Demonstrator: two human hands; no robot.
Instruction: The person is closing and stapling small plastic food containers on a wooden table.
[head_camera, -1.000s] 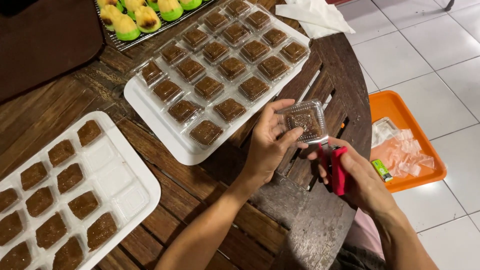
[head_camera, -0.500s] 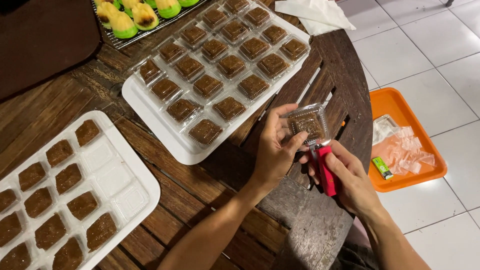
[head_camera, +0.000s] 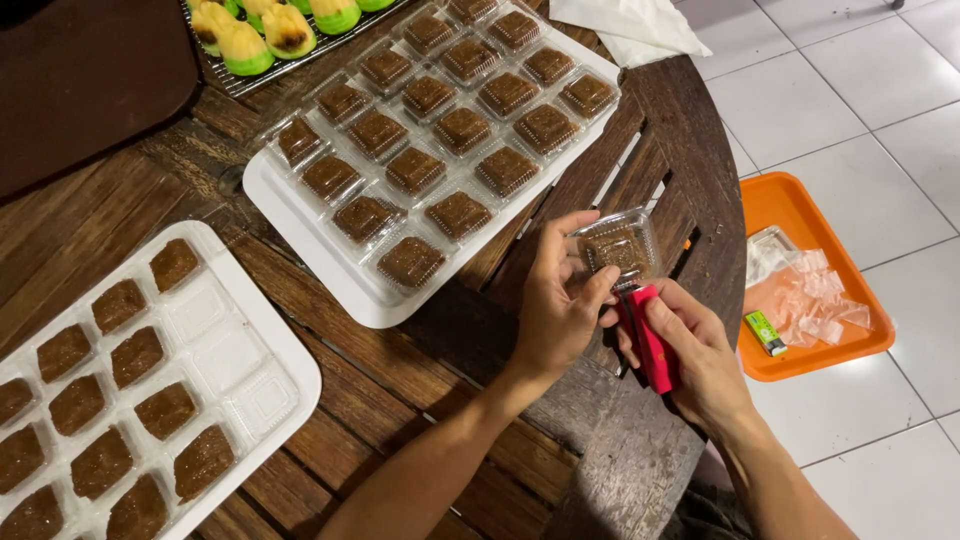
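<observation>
1. Desk (head_camera: 130, 230): round, dark wooden planks; its right edge borders a white tiled floor (head_camera: 860, 90).
2. White tray (head_camera: 330, 270), centre of the desk: rows of brown cakes, each in a clear plastic box.
3. Second white tray (head_camera: 285, 365), left edge of the desk: unboxed brown cakes, several cells vacant.
4. Orange tray (head_camera: 790, 200): on the floor, off the right edge, holding clear wrappers.
5. Left hand (head_camera: 555, 305): closed, gripping a small clear box (head_camera: 620, 245) with one brown cake, above the desk's right edge.
6. Right hand (head_camera: 700, 350): closed, gripping a red stapler (head_camera: 650, 340), its tip touching the box's lower edge.
</observation>
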